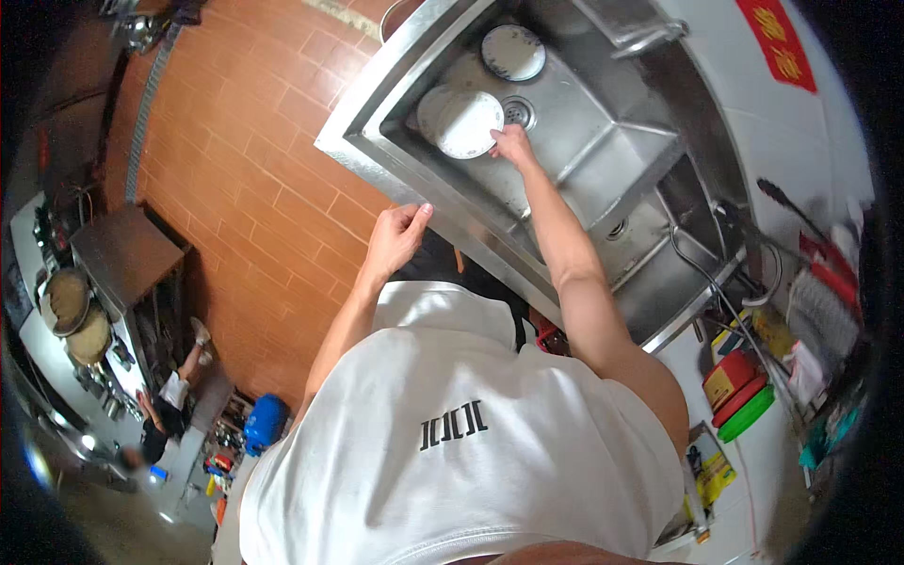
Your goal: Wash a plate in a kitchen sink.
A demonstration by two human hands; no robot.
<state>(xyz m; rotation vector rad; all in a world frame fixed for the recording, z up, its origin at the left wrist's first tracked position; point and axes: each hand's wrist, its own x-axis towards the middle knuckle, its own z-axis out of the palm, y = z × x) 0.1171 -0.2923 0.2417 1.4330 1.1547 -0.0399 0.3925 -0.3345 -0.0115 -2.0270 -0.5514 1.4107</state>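
My right hand (pixel 514 145) reaches into a stainless steel sink (pixel 452 205) and pinches the near rim of a white plate (pixel 472 126). That plate overlaps another white plate (pixel 432 106) beneath it, near the sink's left wall. Farther back in the same basin lies a patterned-rim plate (pixel 514 53). A drain strainer (pixel 519 113) shows just beyond my right fingertips. Outside the basin, my left hand (pixel 397 236) hovers by the sink's front edge, fingers curled and nothing visible in it.
A second basin (pixel 650 275) adjoins on the right, with a hose (pixel 696 268) over it. Red and green plastic basins (pixel 741 395) sit at lower right. Orange floor tiles (pixel 282 141) stretch leftward to a metal cabinet (pixel 131 254). Another person (pixel 166 417) is at far lower left, near a blue container (pixel 265 424).
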